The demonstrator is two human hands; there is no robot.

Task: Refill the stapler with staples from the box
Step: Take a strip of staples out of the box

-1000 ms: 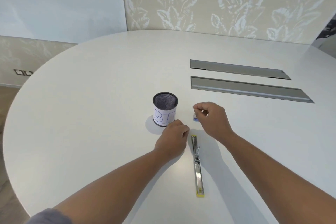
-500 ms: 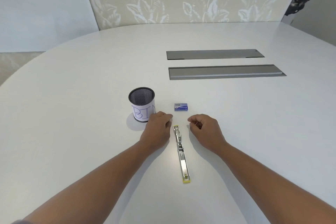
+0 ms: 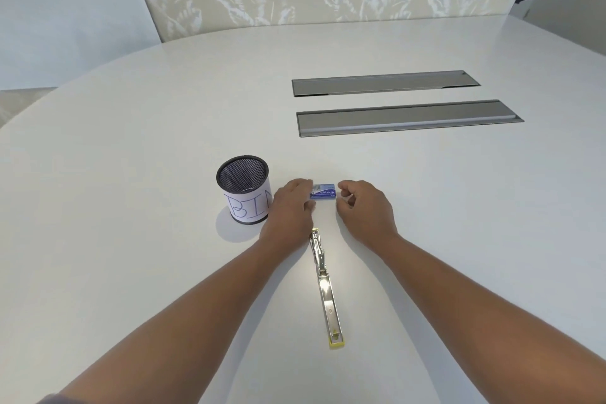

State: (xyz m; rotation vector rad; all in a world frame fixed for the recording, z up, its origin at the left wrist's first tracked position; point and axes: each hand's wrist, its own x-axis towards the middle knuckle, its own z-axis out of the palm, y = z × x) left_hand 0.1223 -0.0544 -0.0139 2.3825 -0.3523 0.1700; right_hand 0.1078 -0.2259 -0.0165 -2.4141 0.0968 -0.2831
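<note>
Probably an office meeting room: large white table [image 3: 131, 141] with 2 recessed cable hatches [image 3: 406, 118].

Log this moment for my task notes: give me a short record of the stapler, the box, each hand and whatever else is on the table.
stapler: opened out flat on the table, yellow end nearest the person
box: blue, on the table beyond the stapler, between the hands
left hand: fingers at the box's left end; grip unclear
right hand: fingers curled, beside the box's right end; contact unclear
bin: black mesh cup labelled BIN, upright, left of the box
panels: two grey, set into the table, far side
</note>
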